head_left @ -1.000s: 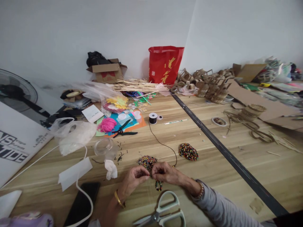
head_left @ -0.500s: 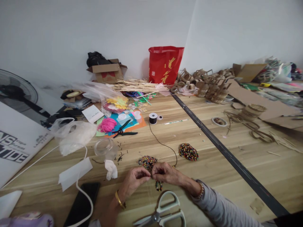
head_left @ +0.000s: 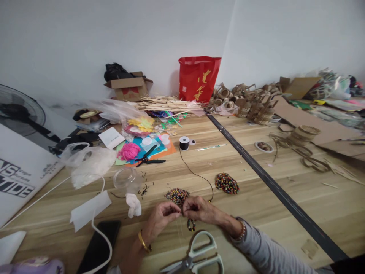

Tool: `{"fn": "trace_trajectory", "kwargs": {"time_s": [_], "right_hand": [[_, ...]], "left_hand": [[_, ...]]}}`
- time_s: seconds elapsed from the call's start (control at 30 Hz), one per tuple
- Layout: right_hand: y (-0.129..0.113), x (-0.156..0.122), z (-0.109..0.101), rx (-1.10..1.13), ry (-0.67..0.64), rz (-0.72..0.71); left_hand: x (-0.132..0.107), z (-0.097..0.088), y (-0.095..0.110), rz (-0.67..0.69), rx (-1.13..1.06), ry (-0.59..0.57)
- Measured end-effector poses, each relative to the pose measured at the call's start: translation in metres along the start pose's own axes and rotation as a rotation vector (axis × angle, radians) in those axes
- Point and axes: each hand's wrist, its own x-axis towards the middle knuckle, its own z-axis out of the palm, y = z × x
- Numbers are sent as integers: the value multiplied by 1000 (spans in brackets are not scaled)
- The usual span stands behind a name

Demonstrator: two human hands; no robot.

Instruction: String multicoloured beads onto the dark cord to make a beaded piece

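Note:
My left hand, with a gold bangle at the wrist, is closed in a pinch. Thin pale thread hangs from its fingertips. My right hand pinches too, its fingertips meeting the left ones. Just beneath it dangles a short string of multicoloured beads; the fingers hide its upper end. A pile of loose beads lies right behind the hands. To the right is a coiled bead strand. Scissors with pale green handles lie partly open below the hands.
A spool of black cord stands farther back, its cord running toward my right hand. Black-handled pliers rest near pink yarn. At left are a clear cup, a phone and a white cable. Woven baskets crowd the back right.

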Motion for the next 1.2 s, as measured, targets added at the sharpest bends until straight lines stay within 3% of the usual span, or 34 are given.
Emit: {"fn": "trace_trajectory", "kwargs": {"time_s": [1.2], "right_hand": [[2,0,0,11,-7,5]], "left_hand": [[-2,4,1,37,19,32]]}}
